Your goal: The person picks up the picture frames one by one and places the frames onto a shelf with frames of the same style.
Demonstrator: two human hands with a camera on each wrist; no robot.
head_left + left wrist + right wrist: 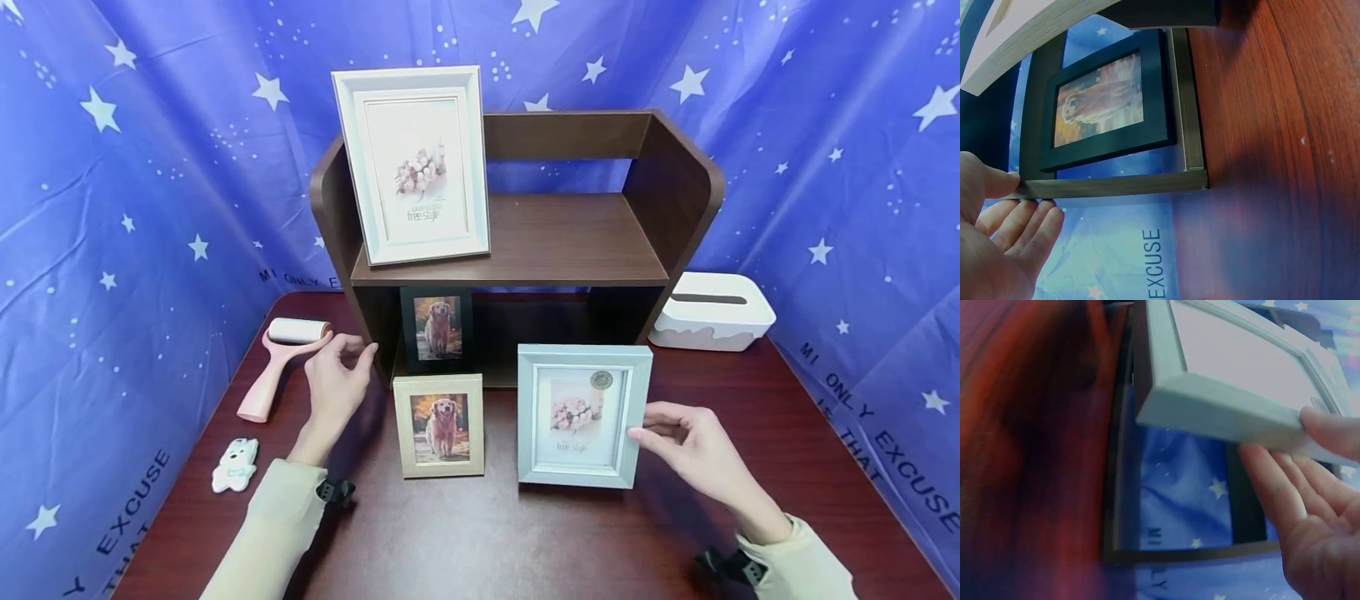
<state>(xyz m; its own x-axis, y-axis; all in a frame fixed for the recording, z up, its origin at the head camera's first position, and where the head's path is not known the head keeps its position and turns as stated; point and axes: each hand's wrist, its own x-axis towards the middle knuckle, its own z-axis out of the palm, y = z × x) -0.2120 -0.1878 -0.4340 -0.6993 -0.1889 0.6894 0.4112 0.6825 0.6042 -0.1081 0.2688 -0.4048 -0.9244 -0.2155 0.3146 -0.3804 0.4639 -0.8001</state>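
Observation:
A light blue picture frame [585, 354] stands upright at the shelf's right front. My right hand [693, 450] pinches its right side, thumb in front and fingers behind, as the right wrist view shows on the frame's edge [1222, 412]. By the left side panel of the brown two-tier shelf [510, 242] is my left hand [337, 383]. Its thumb and relaxed fingers lie at the panel's edge [1122, 184]; whether they press it, I cannot tell. A black frame with a dog picture [438, 329] stands on the lower tier. In front is a beige frame [438, 425].
A larger white frame [420, 167] leans on the upper tier's left. On the table's left lie a pink lint roller [277, 358] and a small white bear-shaped item [235, 465]. A white tissue box [712, 310] stands at the right. Blue star-print curtains surround the table.

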